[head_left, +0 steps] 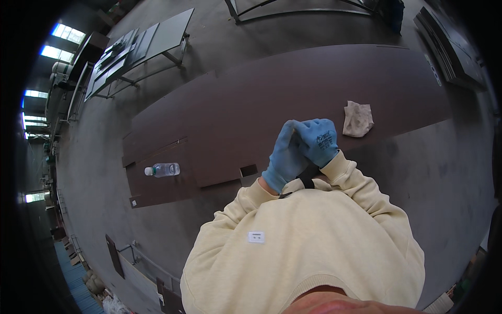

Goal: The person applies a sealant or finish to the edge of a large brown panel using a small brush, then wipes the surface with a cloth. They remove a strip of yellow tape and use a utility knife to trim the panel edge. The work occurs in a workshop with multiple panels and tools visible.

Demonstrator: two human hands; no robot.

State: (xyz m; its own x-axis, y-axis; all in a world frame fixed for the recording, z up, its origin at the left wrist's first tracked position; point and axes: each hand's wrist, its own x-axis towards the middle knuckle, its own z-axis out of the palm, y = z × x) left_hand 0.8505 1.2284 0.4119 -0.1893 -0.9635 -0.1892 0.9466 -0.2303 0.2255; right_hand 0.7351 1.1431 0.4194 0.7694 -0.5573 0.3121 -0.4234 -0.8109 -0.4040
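two gloved hands, left hand (285, 157) and right hand (318, 140), clasped together | grip on anything: cannot tell | rag (357, 119) near

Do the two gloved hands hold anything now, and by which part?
No separate object shows in either hand. The left hand and the right hand, both in blue gloves, are pressed together; anything small between them is hidden.

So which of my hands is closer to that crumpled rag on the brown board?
Right. Your right hand sits just beside the rag, a short gap away. Your left hand is pressed against the right hand's far side, farther off.
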